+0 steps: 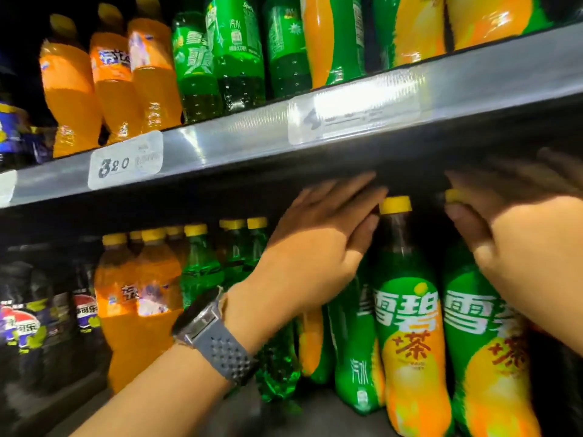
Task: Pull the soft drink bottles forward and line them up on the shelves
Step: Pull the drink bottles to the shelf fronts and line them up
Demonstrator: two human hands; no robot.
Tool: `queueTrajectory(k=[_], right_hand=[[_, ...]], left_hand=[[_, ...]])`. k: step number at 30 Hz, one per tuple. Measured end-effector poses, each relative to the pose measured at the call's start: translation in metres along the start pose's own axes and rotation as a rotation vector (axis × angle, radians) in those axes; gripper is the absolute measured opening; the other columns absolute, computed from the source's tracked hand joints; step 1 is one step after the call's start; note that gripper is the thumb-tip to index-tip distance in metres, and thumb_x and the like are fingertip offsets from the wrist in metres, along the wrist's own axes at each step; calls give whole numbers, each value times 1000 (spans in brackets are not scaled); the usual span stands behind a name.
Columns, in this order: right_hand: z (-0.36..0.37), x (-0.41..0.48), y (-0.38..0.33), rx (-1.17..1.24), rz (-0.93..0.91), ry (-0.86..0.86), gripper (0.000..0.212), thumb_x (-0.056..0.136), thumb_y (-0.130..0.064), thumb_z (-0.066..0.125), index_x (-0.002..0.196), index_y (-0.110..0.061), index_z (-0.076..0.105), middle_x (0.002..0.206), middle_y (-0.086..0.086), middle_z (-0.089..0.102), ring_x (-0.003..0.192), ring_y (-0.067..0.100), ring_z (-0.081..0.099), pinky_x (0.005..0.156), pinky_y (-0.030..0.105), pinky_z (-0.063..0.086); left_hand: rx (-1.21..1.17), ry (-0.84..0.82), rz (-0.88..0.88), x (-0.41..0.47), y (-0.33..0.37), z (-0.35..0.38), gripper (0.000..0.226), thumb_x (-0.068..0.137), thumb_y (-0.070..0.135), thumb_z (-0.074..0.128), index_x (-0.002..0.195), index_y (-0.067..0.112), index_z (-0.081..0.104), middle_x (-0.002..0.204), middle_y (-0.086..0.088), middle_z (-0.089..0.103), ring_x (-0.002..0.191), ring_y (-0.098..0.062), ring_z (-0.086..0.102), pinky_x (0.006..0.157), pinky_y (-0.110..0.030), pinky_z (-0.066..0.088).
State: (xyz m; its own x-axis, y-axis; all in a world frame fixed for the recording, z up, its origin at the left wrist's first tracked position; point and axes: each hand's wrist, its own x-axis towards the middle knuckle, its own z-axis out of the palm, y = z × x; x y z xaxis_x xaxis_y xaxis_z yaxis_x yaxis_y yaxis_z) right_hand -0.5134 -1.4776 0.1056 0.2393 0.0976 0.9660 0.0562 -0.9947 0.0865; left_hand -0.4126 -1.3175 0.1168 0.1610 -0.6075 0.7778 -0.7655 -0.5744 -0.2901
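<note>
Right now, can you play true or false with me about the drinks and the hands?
1. A watch is on the left wrist. True.
2. The tea bottle beside the left hand has a red cap. False: its cap is yellow.
3. Up top, the orange bottles stand left of the green bottles. True.
4. The price tag shows 5.00. False: it shows 3, 2, 0.
5. The right hand touches the top row. False: it is at a bottle top under the upper shelf.

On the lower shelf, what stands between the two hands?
In the head view, one yellow-capped bottle stands upright between the left hand and the right hand.
</note>
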Motion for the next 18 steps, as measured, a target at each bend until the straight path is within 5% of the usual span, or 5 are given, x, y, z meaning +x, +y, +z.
queueTrajectory(k=[4,7,11,14,18], right_hand=[[-6,6,4,-145,107,-109,43,86,-30,40,102,1,64,89,28,66,84,46,63,76,57,50],[-15,21,-10,-271,93,-202,38,87,-42,39,111,-21,61,89,19,66,81,39,61,61,35,39],[-2,48,-31,-148,-46,-387,38,90,-53,35,121,-35,48,118,5,59,108,31,53,80,35,42],[18,65,-46,-194,-93,-560,41,93,-49,42,129,-31,45,136,3,47,123,30,45,99,46,42],[42,72,-56,-306,-99,-716,35,93,-39,46,125,-27,50,130,5,52,117,31,50,96,44,45]], left_hand=[[47,-47,-143,10,-37,-14,39,99,30,38,136,26,51,141,-1,50,127,-25,46,105,-32,34],[174,-238,-251,21,-67,-16,38,99,36,40,134,28,50,138,-3,54,124,-27,49,101,-34,41],[230,-420,-190,24,-82,-8,27,96,39,43,104,20,61,112,-9,65,98,-29,58,82,-31,46],[138,-415,-159,20,-87,1,25,94,38,47,102,18,61,108,-7,65,93,-27,59,81,-32,48],[-16,-331,-125,17,-100,7,14,92,38,53,86,24,54,90,2,60,80,-19,54,63,-26,39]])
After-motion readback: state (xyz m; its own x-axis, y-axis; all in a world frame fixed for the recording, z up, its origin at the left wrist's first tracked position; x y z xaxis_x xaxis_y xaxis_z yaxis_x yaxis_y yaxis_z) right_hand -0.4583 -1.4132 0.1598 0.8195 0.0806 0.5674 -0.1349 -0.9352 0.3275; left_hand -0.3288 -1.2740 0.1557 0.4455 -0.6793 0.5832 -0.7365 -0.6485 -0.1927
